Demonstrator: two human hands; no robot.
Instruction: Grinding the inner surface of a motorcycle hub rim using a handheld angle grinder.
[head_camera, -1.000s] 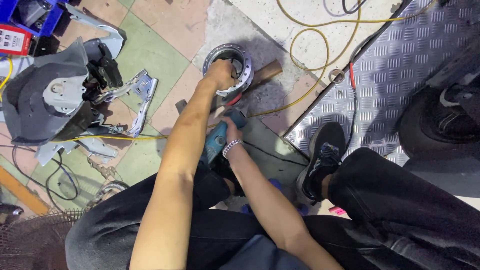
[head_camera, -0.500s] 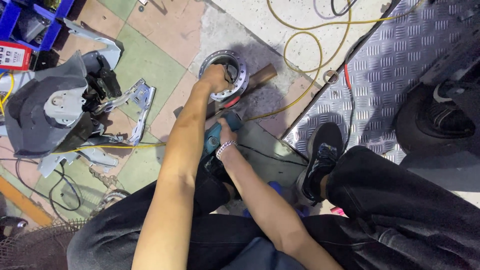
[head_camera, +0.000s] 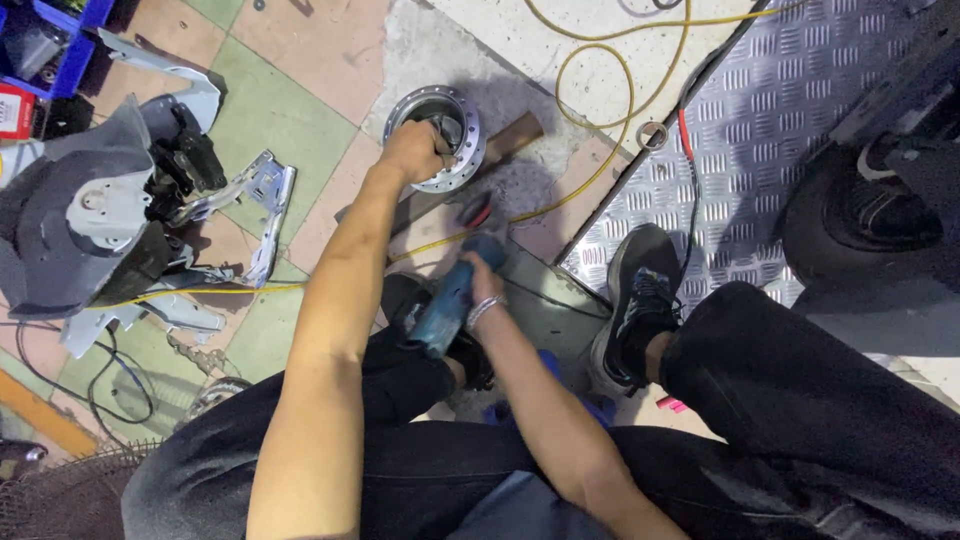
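Two bare hands at work over a tiled floor (head_camera: 300, 60), seen from above by a seated person in dark trousers. Left hand (head_camera: 415, 150) reaches forward, fingers curled over the near-left rim of a round metal hub (head_camera: 462, 118) and closed on that rim; the hub lies flat on a grey concrete patch toward the far middle of the floor, open side up, bolt holes showing round its flange. Right hand (head_camera: 482, 285) sits closer in, wrapped round the body of a blue power tool (head_camera: 447, 300); the tool's dark front end points away toward the hub but stays short of it, near and not touching. A bracelet shows at the right wrist. A brown wooden block (head_camera: 512, 135) lies just beside the hub on its right, partly under it. A yellow cable (head_camera: 600, 70) loops across the far floor and runs back between hub and tool. Right of the hands, a ribbed metal plate (head_camera: 790, 110) slopes in from the far right corner, with a black shoe (head_camera: 640, 285) planted at its near edge and a dark tyre (head_camera: 850, 230) standing on it. Grey plastic panels and a metal bracket (head_camera: 262, 200) lie heaped along the left edge.
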